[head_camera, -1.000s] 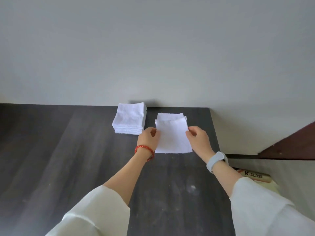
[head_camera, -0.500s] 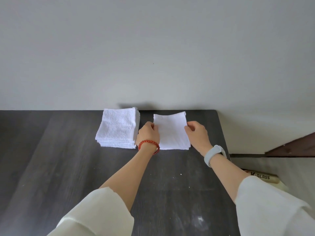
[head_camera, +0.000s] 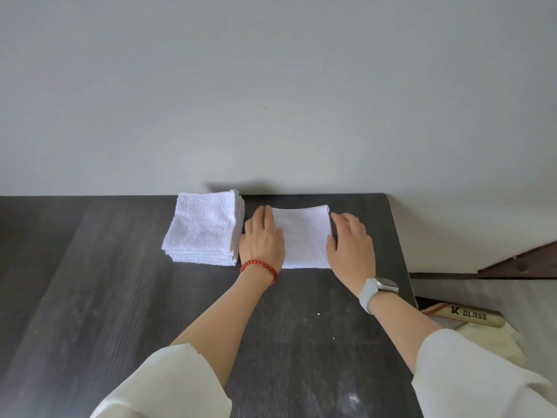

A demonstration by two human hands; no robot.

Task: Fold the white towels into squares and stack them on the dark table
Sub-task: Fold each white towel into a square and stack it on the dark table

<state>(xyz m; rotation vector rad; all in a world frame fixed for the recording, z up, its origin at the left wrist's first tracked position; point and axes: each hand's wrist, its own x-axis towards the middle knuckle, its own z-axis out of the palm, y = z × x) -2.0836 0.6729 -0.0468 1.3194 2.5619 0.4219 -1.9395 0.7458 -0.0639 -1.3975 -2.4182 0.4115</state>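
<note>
While the folded towel (head_camera: 303, 236) lies flat on the dark bench (head_camera: 120, 297), toward its far right corner and just right of the stack (head_camera: 203, 226), we judge the step in hand to be squaring and flattening it before transfer. We note the left hand (head_camera: 262, 241) resting on the towel's left edge with straight fingers (head_camera: 265, 217) laid flat, grasping nothing. We note the right hand (head_camera: 351, 245) at the right edge, fingers extended and relaxed, thumb touching the cloth; we see no pinch there either. We recommend pressing evenly from both sides so that the layers align and the fold stays crisp. We recommend checking the far corners, where a hem shows slightly proud. We advise lifting from beneath both side edges, keeping the square level, then setting it down flush with the stack's edges. We flag the bench's right edge close by, with a bat (head_camera: 470, 315) on the floor beyond.
</note>
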